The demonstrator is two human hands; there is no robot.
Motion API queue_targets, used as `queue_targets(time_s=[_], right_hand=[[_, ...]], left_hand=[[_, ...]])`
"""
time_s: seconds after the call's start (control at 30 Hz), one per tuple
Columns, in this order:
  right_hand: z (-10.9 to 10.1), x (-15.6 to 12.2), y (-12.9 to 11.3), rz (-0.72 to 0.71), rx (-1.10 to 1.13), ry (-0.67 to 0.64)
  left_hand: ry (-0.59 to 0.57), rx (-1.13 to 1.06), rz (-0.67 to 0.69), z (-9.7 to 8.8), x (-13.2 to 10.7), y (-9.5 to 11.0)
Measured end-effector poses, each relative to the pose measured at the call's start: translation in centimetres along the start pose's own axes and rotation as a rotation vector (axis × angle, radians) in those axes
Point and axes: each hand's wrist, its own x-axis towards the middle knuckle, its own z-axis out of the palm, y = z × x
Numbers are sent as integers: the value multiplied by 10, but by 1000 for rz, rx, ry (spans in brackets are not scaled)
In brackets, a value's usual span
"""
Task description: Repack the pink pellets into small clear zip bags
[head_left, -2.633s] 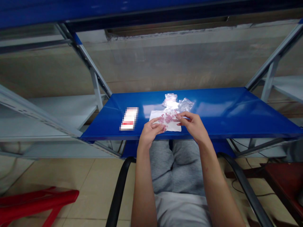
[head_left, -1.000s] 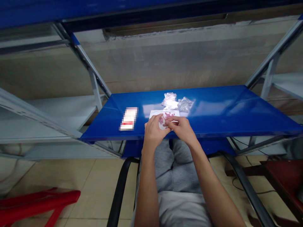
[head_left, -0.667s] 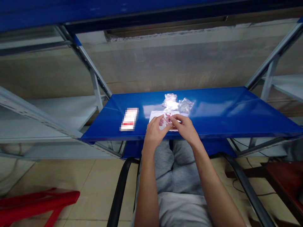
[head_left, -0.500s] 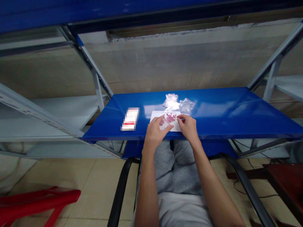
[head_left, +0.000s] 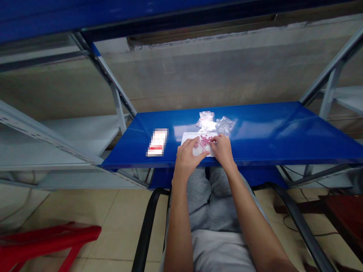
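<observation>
Small pinkish-red beads point(head_left: 205, 139) lie loose on a white sheet of paper point(head_left: 186, 136) near the table's front edge. My left hand point(head_left: 185, 156) curves around a small clear zip bag point(head_left: 201, 145) with a red line along its mouth, thumb and fingers at the two ends of that mouth. Some red shows inside the bag, close to the left fingers. My right hand point(head_left: 223, 148) is at the right side of the beads, thumb and fingertips pinched together beside the bag's mouth. What the pinch holds, if anything, is too small to make out.
Behind the paper lie a stack of clear zip bags point(head_left: 206, 120) and a crumpled clear bag point(head_left: 225, 124). A blurred-out white and red item point(head_left: 157, 142) lies to the left on the blue table point(head_left: 272, 136). Metal posts flank the table; a red stool point(head_left: 70, 236) stands lower left.
My right hand has moved left over the edge of the beads, closer to the bag's mouth. My left hand keeps its hold. The whole view has shifted slightly.
</observation>
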Motion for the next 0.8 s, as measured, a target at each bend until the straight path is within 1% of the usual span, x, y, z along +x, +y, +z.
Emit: queue_targets(time_s=[0.1,0.2,0.3,0.37,0.43,0.53,0.6,0.63,0.7,0.77,0.8], right_hand=[[-11,-4,-4,-1,59,61],[-28,-11,-15,-63,210,97],[-44,-17,-30,-151,380,50],[-49,-19,-37,-157,432,6],[-50,-20,-41,-133,460,-40],[-50,-20,-39,-111,525,-107],[-51,-18,-33,-101,575,-120],[-51,-16,-29,-87,588,-104],[-49,-13,-20,-35,552,-25],[-43,-10,-11,23,431,48],[-38,-8,-7,40,356,58]], left_hand=[[-4,-12,5,2,-1,-2],[-7,-25,8,5,-1,-4],[-9,-68,10,8,0,-5],[-15,-116,15,9,0,-5],[-20,-160,17,10,0,-5],[-26,-196,14,10,-1,-6],[-25,-202,16,9,-1,-5],[-23,-202,18,9,-1,-5],[-15,-194,19,8,0,-4],[-10,-175,18,7,0,-4],[-9,-161,16,6,-1,-5]])
